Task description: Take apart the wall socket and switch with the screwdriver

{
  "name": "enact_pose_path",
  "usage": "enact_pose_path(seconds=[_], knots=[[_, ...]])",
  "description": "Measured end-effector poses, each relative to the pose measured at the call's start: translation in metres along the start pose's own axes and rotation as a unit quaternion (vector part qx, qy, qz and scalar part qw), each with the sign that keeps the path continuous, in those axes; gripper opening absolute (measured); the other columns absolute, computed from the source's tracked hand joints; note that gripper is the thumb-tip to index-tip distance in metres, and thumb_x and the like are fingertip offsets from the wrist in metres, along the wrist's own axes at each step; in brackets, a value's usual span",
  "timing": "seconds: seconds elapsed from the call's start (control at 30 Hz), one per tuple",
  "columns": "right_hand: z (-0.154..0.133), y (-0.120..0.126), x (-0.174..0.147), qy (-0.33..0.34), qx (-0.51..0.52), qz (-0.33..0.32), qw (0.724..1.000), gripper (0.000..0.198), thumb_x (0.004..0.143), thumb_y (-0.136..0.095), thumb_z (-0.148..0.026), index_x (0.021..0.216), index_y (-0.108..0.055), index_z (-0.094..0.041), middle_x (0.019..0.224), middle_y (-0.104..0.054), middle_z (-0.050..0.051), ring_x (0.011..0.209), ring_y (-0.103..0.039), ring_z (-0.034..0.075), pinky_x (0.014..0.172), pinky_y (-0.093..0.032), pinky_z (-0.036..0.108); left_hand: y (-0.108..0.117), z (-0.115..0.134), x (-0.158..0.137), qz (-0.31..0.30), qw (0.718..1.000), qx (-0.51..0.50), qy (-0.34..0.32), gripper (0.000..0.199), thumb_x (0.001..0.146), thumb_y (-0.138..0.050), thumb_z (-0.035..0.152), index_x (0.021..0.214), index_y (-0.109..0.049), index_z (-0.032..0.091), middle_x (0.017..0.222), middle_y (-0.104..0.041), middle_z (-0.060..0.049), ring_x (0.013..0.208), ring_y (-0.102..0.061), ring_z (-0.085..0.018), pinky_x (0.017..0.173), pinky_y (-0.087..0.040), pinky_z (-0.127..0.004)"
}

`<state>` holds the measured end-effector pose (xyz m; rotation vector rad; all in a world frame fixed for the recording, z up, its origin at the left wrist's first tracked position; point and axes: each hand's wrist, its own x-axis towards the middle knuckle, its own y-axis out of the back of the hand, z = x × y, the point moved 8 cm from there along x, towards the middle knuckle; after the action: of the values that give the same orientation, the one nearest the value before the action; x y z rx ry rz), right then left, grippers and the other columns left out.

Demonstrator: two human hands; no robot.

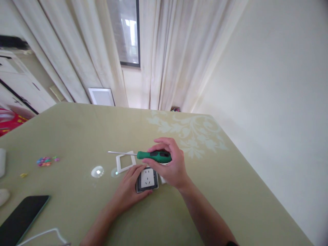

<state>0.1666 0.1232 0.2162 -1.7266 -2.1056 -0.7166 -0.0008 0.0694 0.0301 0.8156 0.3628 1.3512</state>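
R forearm (pixel 205 213) is nearest the cam, running up from the bottom edge w/ a bit of something dark at its lower end. R hand (pixel 172 163) has a screwdriver (pixel 141 155), green w/ black grips: thumb on the near side of the handle, fingers curled round the far side, one raised off it. Shaft points L, approx. level, crossing in view over the far edge of a white frame (pixel 118 165); tip is past the frame's L side.

L hand (pixel 129 187) is closed round the socket (pixel 147 178), thumb at its near edge, fingers at the far one. Socket is face up on the table (pixel 84 131), just below the R hand, white face w/ dark surround, slots showing. White piece (pixel 163 180) sits just R of it, partly hidden by the R hand; can't tell what it is.

Frame lies flat, beyond the L hand. Far L: beads (pixel 46 161), a yellow bit (pixel 24 175); closer in, a phone (pixel 24 218), dark screen up, w/ white cable (pixel 55 230) beside it. Curtains (pixel 169 51) hang behind the table.
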Motion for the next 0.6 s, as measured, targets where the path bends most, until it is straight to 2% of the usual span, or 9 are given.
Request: enact_pose_path(seconds=[0.1,0.2,0.27,0.4,0.6], knots=[[-0.004,-0.001,0.0,0.012,0.037,0.009,0.999,0.058,0.082,-0.097,-0.031,0.127,-0.062,-0.027,0.103,-0.082,0.002,0.091,-0.082,0.019,0.083,-0.068,0.031,0.0,0.001,0.0,0.008,1.0,0.001,-0.003,0.086,0.086,-0.086,0.045,0.16,-0.046,0.027,0.154,-0.06,-0.015,0.144,-0.058,-0.041,0.119,-0.052,-0.058],[-0.005,0.006,0.0,0.026,0.071,0.037,0.996,0.047,0.084,-0.096,-0.029,0.118,-0.064,-0.026,0.102,-0.078,0.002,0.089,-0.08,0.018,0.081,-0.067,0.03,0.001,0.002,0.001,0.007,1.0,0.011,-0.006,0.086,0.082,-0.088,0.048,0.157,-0.051,0.027,0.152,-0.063,-0.015,0.142,-0.06,-0.041,0.12,-0.051,-0.058],[-0.005,0.008,0.0,0.028,0.054,0.038,0.997,0.039,0.088,-0.091,-0.025,0.117,-0.066,-0.026,0.099,-0.076,0.001,0.086,-0.076,0.016,0.081,-0.065,0.029,0.001,0.003,0.001,-0.001,1.0,0.016,-0.007,0.082,0.081,-0.089,0.05,0.153,-0.056,0.026,0.148,-0.066,-0.014,0.138,-0.063,-0.041,0.117,-0.053,-0.057],[0.002,0.0,0.0,0.013,-0.001,-0.006,1.0,0.039,0.093,-0.085,-0.026,0.126,-0.065,-0.025,0.097,-0.075,0.001,0.083,-0.073,0.014,0.081,-0.061,0.027,0.002,0.005,0.003,-0.016,1.0,0.018,-0.008,0.081,0.082,-0.088,0.053,0.152,-0.057,0.026,0.148,-0.066,-0.014,0.137,-0.063,-0.042,0.116,-0.054,-0.056],[0.011,-0.021,-0.003,0.018,-0.063,-0.061,0.996,0.035,0.097,-0.081,-0.035,0.127,-0.065,-0.025,0.102,-0.077,0.003,0.088,-0.075,0.016,0.087,-0.061,0.029,0.0,0.004,0.004,-0.022,0.999,0.022,-0.008,0.08,0.082,-0.087,0.058,0.15,-0.06,0.025,0.148,-0.068,-0.016,0.14,-0.061,-0.045,0.116,-0.053,-0.059]])
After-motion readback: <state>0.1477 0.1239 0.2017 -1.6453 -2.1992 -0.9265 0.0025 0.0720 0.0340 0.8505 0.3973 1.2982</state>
